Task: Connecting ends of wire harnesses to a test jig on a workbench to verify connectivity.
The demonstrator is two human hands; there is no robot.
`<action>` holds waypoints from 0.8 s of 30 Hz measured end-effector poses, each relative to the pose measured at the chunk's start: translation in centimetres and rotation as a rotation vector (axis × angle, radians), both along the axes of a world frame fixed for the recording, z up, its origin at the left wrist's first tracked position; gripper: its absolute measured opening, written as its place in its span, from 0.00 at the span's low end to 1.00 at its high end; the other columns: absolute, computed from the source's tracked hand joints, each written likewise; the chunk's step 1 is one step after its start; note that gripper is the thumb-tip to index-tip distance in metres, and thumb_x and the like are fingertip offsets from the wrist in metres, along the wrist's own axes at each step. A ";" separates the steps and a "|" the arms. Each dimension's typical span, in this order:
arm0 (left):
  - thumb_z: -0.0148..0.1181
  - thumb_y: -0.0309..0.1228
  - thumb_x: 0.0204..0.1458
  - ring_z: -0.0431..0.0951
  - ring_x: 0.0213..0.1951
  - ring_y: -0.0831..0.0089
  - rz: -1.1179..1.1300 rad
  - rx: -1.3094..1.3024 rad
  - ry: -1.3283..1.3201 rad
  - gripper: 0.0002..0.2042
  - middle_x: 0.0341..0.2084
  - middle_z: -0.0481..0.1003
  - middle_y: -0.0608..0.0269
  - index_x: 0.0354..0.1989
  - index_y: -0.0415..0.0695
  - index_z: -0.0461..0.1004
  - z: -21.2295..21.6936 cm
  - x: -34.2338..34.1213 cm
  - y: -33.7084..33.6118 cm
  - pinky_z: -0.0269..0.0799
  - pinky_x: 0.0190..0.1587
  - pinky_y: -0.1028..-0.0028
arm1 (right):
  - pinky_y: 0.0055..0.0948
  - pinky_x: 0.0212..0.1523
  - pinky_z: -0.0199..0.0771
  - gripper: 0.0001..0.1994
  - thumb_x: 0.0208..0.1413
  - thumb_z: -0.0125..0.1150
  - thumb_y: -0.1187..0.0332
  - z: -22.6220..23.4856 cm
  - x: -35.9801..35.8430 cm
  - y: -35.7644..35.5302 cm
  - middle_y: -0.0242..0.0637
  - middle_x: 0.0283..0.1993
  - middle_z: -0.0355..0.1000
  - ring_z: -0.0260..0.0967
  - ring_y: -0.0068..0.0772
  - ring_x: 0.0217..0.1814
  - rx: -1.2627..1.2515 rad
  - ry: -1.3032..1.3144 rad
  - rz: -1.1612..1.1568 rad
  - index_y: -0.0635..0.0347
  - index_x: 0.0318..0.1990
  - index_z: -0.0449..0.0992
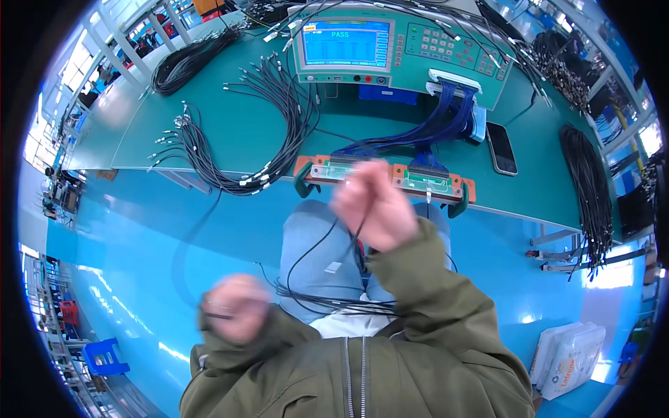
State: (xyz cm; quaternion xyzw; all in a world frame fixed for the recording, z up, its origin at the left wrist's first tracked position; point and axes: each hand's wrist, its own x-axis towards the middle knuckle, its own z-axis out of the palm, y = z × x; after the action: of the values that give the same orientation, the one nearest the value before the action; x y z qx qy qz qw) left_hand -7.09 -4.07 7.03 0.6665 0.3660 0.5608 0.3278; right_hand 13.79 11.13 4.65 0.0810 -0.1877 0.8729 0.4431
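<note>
The right hand (373,205) is pinched shut on a thin black cable (317,244), raised just in front of the orange test fixture (390,174) at the green bench's (230,132) edge. From that pinch the cable loops down across the person's lap. The left hand (237,306), blurred, seems closed around the cable's other end, low and well apart.

Bright daylight, motion-blurred hands, fisheye-bent edges.
</note>
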 end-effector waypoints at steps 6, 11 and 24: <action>0.33 0.29 0.56 0.58 0.17 0.81 -0.040 -0.045 -1.659 0.10 0.14 0.59 0.72 0.31 0.42 0.63 5.9 -12.8 -3.2 0.55 0.19 0.82 | 0.29 0.35 0.59 0.17 0.59 0.30 0.57 4.0 13.1 -7.2 0.32 0.22 0.63 0.60 0.28 0.27 0.379 0.101 -0.436 0.55 0.29 0.64; 0.35 0.31 0.56 0.54 0.13 0.81 -0.064 -0.075 -1.292 0.10 0.14 0.58 0.73 0.31 0.42 0.64 -2.7 -22.0 -2.9 0.51 0.15 0.82 | 0.21 0.26 0.57 0.13 0.60 0.32 0.61 5.4 22.4 -13.5 0.27 0.16 0.54 0.51 0.21 0.20 -0.180 -0.161 -0.908 0.59 0.33 0.62; 0.37 0.42 0.56 0.50 0.10 0.82 0.888 -0.268 -1.287 0.13 0.12 0.57 0.74 0.31 0.47 0.65 -7.9 -23.5 -0.5 0.46 0.10 0.81 | 0.16 0.09 0.43 0.19 0.57 0.36 0.51 -2.4 36.9 -19.3 0.26 0.15 0.51 0.44 0.17 0.13 -0.710 -0.482 -1.838 0.57 0.31 0.63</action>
State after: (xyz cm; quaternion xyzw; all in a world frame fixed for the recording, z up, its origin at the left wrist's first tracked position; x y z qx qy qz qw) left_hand -30.59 -4.55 -0.92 -0.0422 0.4004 0.8654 0.2983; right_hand 50.66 -8.18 2.28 -0.4093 0.0084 0.1925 0.8918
